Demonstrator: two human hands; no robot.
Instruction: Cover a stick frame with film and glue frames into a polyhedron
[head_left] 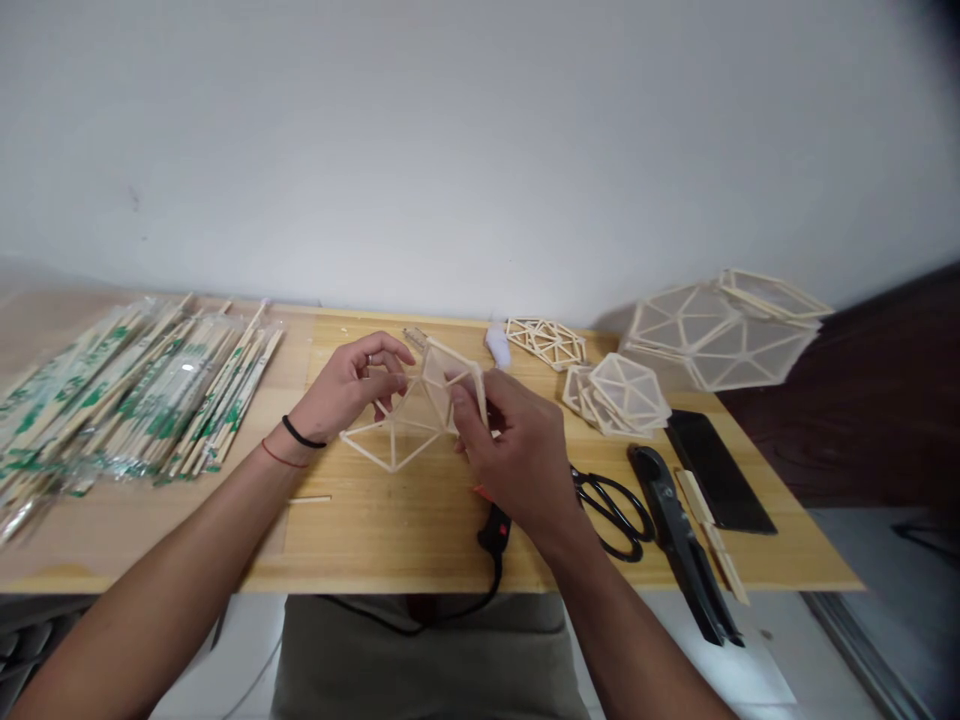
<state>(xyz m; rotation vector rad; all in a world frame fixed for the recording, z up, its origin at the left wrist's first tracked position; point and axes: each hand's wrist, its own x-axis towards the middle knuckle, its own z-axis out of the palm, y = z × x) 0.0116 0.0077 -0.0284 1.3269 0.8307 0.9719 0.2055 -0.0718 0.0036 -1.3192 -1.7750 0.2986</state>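
My right hand (514, 440) grips a pentagon-shaped panel (442, 375) of pale wooden sticks covered in translucent sheet, held tilted above the table. Thumb and fingers pinch it near its right edge. At the other side, my left hand (371, 375) is closed with thumb and forefinger together at a stick joint of the same piece. An open stick frame (392, 455) with triangular cells slopes down below the hands; whether it is joined to the panel I cannot tell. Beneath my right hand lies a black corded tool (495, 530), its front partly hidden.
Wrapped chopsticks (157, 390) pile up on the left. Stick lattices (547, 342), covered pentagon panels (626, 392) and a larger covered structure (724, 330) lie back right. Black scissors (615, 515), a long black tool (679, 540), wood pieces (712, 535) and a dark slab (720, 470) occupy the right.
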